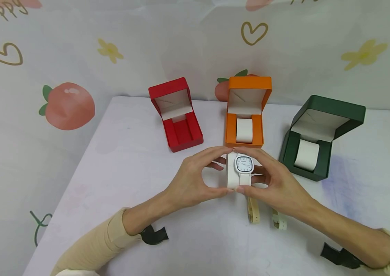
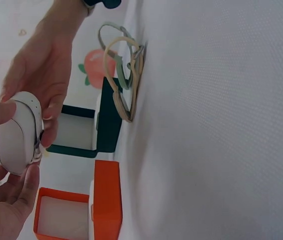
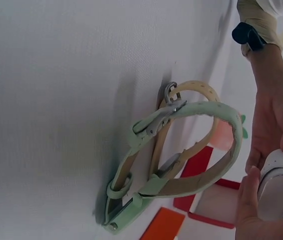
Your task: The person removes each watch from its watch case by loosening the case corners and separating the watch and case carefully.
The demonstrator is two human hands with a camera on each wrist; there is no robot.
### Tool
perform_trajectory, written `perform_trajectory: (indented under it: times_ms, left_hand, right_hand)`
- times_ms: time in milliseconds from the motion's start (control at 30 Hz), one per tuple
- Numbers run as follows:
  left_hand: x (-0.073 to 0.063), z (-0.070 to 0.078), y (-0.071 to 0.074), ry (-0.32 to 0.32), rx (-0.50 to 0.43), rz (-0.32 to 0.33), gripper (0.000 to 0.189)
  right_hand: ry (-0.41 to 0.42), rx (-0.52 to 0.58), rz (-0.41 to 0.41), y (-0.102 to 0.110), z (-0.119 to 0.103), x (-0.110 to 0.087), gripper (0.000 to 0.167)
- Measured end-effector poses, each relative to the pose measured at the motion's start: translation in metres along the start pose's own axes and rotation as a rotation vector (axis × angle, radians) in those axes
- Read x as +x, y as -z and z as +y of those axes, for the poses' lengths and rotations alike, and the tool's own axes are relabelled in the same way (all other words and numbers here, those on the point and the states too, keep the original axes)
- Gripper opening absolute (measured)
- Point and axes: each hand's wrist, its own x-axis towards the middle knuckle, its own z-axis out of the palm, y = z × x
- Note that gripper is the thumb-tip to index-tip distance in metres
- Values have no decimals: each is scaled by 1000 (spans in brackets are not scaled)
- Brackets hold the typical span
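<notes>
A white watch [image 1: 244, 164] with a squarish face is strapped round a white cushion [image 1: 231, 174], held above the table in front of an orange box. My left hand [image 1: 195, 176] grips the cushion's left side, thumb at the near end and fingers at the far end. On the other side my right hand [image 1: 277, 184] grips the watch and cushion, its thumb near the lower strap. In the left wrist view the cushion's pale end [image 2: 14, 145] shows between the two hands. Below the right hand lie a beige-strapped watch [image 1: 253, 211] and a mint green watch [image 3: 196, 187].
Three lidded boxes stand open at the back: a red box [image 1: 185, 147] showing its red inside, the orange box [image 1: 227, 130] with a white cushion, and a dark green box [image 1: 322, 168] with another cushion. A patterned cloth [image 1: 181, 46] hangs behind the white table [image 1: 129, 153].
</notes>
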Motion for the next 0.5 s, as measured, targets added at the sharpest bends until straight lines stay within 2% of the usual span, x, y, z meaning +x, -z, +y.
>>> perform_trajectory:
  times_ms: [200, 500]
  left_hand:
    - [-2, 0, 1, -1, 7, 7, 76]
    - [-2, 1, 1, -6, -4, 5, 78]
  right_hand:
    - [-17, 34, 9, 0, 2, -2, 79]
    - [20, -12, 4, 5, 2, -4, 70]
